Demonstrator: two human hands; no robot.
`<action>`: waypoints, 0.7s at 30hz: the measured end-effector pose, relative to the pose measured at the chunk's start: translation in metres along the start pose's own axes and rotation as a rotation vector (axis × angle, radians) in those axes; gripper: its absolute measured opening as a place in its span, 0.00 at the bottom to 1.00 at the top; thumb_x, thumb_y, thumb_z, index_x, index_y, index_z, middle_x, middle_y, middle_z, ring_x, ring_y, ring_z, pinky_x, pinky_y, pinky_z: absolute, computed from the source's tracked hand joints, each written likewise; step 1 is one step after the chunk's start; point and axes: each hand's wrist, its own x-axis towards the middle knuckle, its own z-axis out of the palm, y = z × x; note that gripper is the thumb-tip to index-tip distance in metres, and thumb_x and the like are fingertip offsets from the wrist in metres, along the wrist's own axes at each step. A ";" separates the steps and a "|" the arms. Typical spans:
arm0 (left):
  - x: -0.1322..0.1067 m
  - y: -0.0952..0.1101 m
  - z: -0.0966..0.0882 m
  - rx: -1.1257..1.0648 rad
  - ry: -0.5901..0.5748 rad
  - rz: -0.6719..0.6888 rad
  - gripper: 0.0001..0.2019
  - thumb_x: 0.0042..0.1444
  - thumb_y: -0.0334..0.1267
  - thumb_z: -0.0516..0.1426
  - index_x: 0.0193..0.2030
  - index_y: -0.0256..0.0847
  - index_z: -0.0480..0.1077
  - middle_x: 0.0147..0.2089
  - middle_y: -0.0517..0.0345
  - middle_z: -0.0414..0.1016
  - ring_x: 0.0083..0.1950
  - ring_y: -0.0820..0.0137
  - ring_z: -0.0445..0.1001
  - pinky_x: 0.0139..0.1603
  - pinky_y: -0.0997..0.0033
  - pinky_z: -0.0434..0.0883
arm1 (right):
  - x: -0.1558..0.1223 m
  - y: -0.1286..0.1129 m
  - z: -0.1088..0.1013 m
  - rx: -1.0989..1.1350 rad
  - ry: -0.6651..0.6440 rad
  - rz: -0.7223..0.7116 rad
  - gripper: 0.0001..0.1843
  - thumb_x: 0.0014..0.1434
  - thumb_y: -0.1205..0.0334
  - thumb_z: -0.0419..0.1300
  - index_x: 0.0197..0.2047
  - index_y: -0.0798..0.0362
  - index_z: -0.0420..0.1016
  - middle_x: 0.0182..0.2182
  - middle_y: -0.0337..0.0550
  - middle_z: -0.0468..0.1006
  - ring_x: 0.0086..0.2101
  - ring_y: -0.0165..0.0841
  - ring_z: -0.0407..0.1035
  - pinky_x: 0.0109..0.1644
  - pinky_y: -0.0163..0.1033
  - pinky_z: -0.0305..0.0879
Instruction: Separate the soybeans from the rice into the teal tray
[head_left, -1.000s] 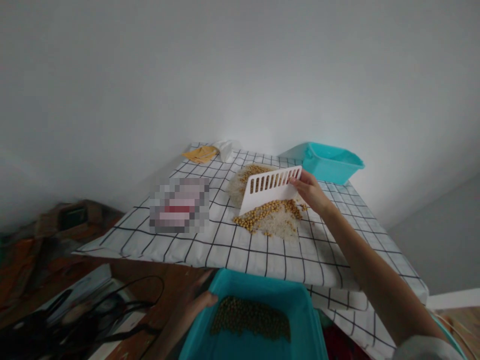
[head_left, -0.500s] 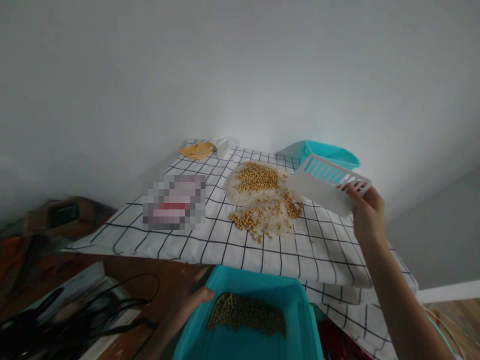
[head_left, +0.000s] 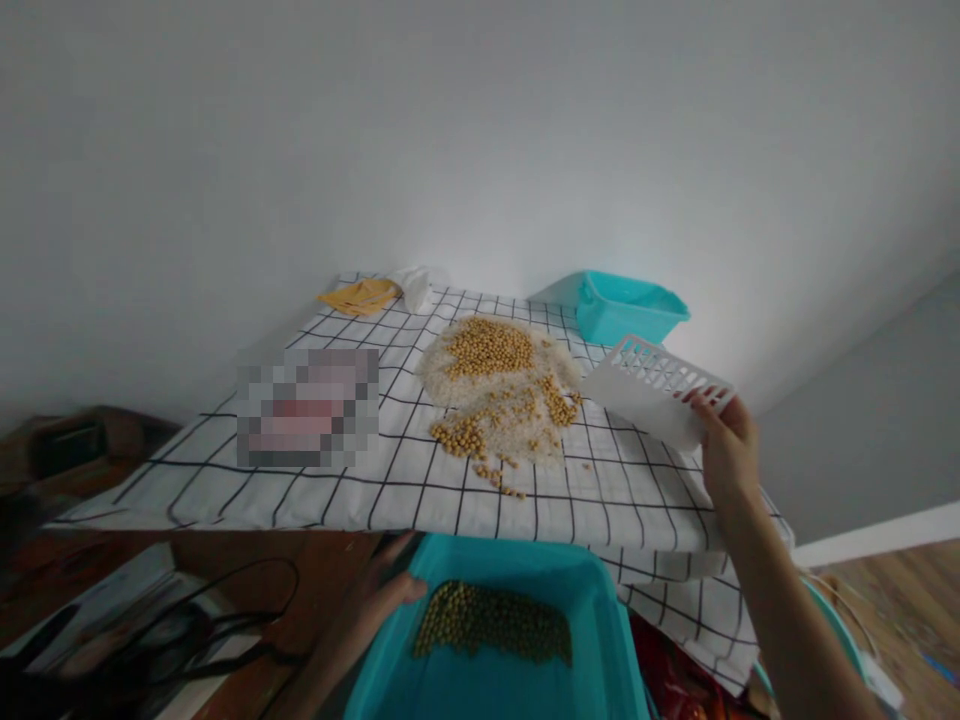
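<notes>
My right hand (head_left: 727,440) is closed on the slotted edge of a white slotted plastic basket (head_left: 637,395), tilted over the right of the checked cloth. Just left of it lies a spread pile of white rice grains (head_left: 517,405) mixed with yellow soybeans (head_left: 491,345). At the front, my left hand (head_left: 386,595) grips the left rim of a teal plastic bin (head_left: 517,552), thumb on the rim and other fingers partly hidden outside it. A layer of soybeans (head_left: 487,620) lies in the bin, which sits below the table edge.
Behind the basket, near the wall, stands a second teal bin (head_left: 630,310). A yellow cloth (head_left: 360,297) and a crumpled white bag (head_left: 414,288) lie at the back left. A blurred-out package (head_left: 307,408) rests on the checked cloth (head_left: 405,490). Black cables (head_left: 187,640) fill the lower left.
My right hand has brought the white basket slightly lower, and its slots now sit below the rear bin. The view has turned a little right. My left hand stays on the front bin.
</notes>
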 end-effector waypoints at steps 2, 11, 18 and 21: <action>0.001 -0.001 -0.001 -0.004 -0.002 -0.002 0.20 0.37 0.35 0.57 0.39 0.46 0.82 0.27 0.61 0.84 0.36 0.53 0.78 0.37 0.65 0.73 | 0.000 0.001 0.001 -0.005 -0.007 -0.005 0.12 0.48 0.55 0.69 0.32 0.51 0.75 0.31 0.37 0.75 0.31 0.29 0.67 0.39 0.35 0.61; 0.001 -0.010 -0.006 -0.005 0.002 -0.025 0.26 0.37 0.36 0.58 0.48 0.43 0.80 0.33 0.59 0.86 0.39 0.52 0.80 0.37 0.64 0.75 | -0.001 -0.001 0.004 -0.014 -0.048 -0.037 0.11 0.49 0.54 0.68 0.31 0.52 0.74 0.30 0.37 0.74 0.32 0.30 0.67 0.39 0.35 0.61; 0.006 -0.028 -0.010 -0.024 0.032 -0.047 0.28 0.38 0.40 0.59 0.50 0.38 0.77 0.36 0.54 0.86 0.42 0.50 0.80 0.40 0.63 0.74 | -0.002 0.002 0.000 -0.028 -0.076 -0.004 0.11 0.50 0.54 0.68 0.33 0.51 0.76 0.31 0.38 0.76 0.31 0.31 0.68 0.39 0.36 0.63; 0.008 -0.038 -0.013 -0.059 0.006 -0.057 0.31 0.39 0.42 0.59 0.53 0.36 0.74 0.37 0.53 0.86 0.39 0.51 0.81 0.39 0.62 0.73 | -0.004 0.001 0.000 -0.037 -0.118 0.036 0.12 0.50 0.53 0.67 0.35 0.51 0.77 0.30 0.38 0.76 0.31 0.32 0.68 0.39 0.37 0.64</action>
